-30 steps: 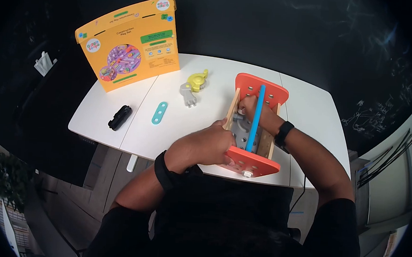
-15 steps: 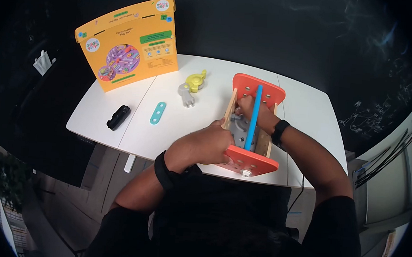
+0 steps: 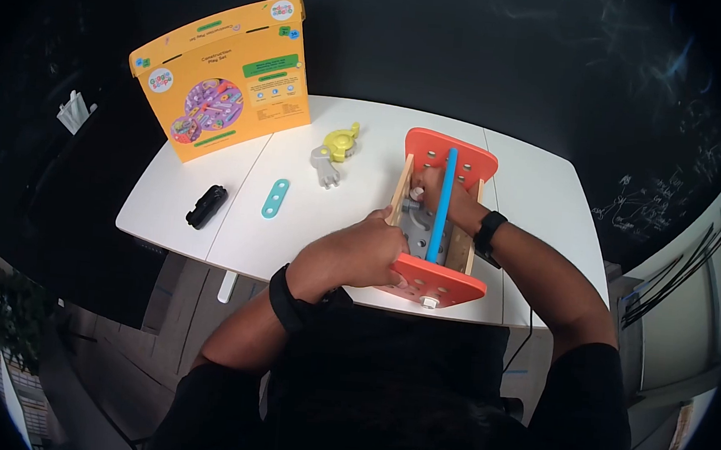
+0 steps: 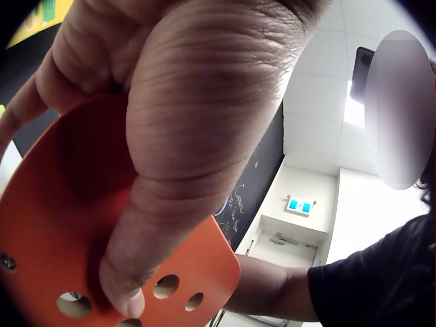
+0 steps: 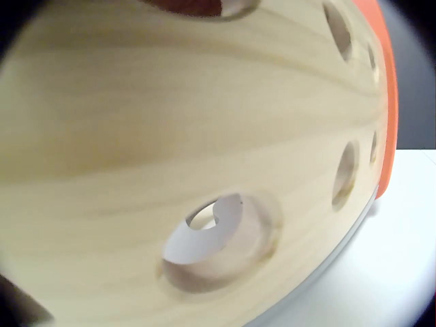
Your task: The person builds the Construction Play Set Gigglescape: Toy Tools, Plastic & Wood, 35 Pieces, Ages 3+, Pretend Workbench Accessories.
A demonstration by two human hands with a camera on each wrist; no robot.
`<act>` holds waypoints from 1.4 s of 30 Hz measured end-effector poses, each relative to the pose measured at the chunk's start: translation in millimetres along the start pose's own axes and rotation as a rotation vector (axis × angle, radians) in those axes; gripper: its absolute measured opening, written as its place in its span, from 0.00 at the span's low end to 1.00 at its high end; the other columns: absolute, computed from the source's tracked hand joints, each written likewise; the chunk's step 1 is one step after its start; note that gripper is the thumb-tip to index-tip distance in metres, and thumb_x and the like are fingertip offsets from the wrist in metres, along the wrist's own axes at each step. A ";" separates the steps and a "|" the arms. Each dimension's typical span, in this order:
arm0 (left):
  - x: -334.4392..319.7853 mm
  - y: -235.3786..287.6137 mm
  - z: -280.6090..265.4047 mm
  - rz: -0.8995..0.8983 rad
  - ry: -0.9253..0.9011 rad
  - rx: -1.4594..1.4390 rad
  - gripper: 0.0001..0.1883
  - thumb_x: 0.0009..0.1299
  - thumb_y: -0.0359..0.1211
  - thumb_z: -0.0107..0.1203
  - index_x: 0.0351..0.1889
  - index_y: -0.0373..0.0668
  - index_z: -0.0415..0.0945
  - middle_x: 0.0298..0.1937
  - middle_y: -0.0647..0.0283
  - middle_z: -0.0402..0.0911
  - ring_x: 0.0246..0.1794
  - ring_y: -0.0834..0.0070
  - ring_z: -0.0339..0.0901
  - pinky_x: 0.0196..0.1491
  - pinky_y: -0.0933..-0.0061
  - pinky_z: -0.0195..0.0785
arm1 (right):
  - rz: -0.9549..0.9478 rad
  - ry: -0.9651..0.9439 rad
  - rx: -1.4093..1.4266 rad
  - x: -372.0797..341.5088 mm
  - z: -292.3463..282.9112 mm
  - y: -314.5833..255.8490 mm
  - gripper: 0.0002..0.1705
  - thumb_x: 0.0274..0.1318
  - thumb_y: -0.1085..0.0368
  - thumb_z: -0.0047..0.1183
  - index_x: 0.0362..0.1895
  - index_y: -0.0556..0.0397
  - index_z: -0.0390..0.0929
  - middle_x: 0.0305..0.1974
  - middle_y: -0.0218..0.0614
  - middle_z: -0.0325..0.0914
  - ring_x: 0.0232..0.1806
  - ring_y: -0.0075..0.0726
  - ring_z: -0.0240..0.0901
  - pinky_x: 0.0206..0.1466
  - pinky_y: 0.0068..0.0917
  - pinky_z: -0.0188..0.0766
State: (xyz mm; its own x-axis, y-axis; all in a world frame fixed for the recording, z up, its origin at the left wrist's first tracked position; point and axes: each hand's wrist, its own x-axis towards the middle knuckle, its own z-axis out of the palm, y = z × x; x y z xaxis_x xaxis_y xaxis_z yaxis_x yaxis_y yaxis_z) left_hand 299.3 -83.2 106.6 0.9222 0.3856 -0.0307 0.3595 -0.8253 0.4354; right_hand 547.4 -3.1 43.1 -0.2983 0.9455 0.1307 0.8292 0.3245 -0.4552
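Note:
A toy workbench with red end panels, wooden sides and a blue bar stands on the table. My left hand grips its near left corner; in the left wrist view the thumb of that hand lies across the holed red panel. Inside the far left corner is my right hand, fingers curled at a small whitish piece, partly hidden. A grey curved part lies inside, nearer me. The right wrist view shows a holed wooden side, not the hand's fingers.
On the white table are a turquoise three-hole strip, a black object, a grey piece and a yellow-green piece. A yellow box stands at the back left. A white bolt head projects from the near red panel.
The whitish piece now shows beside my right fingers, which have shifted slightly inside the workbench. My left hand keeps its grip. The whole head view has shifted a little.

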 end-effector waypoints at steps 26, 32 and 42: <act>-0.9 -6.0 4.4 0.018 0.045 -0.069 0.07 0.65 0.34 0.69 0.37 0.42 0.88 0.31 0.56 0.87 0.39 0.58 0.85 0.86 0.46 0.38 | 0.024 -0.202 -0.556 1.6 -12.9 -18.0 0.10 0.64 0.65 0.60 0.44 0.57 0.85 0.39 0.48 0.88 0.44 0.51 0.89 0.48 0.41 0.86; -1.6 -3.7 1.7 0.013 0.028 -0.049 0.07 0.66 0.34 0.69 0.37 0.42 0.88 0.31 0.57 0.87 0.41 0.58 0.85 0.87 0.45 0.37 | -0.037 -0.180 -0.521 -3.5 -4.5 4.7 0.15 0.64 0.60 0.58 0.48 0.57 0.78 0.30 0.53 0.84 0.35 0.59 0.86 0.40 0.51 0.82; -0.8 -1.0 2.8 0.006 0.030 -0.047 0.07 0.66 0.33 0.68 0.38 0.42 0.88 0.31 0.56 0.87 0.41 0.58 0.85 0.87 0.45 0.37 | 0.016 -0.205 -0.551 1.1 -6.6 7.8 0.19 0.69 0.52 0.57 0.54 0.51 0.79 0.34 0.49 0.86 0.41 0.56 0.86 0.46 0.50 0.81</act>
State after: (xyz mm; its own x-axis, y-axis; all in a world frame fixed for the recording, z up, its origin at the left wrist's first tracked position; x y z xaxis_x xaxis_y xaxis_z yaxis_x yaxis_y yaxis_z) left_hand 298.6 -83.9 103.8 0.9193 0.3935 -0.0012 0.3463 -0.8077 0.4771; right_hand 556.6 0.6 45.4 -0.3233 0.9437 -0.0702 0.9414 0.3283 0.0769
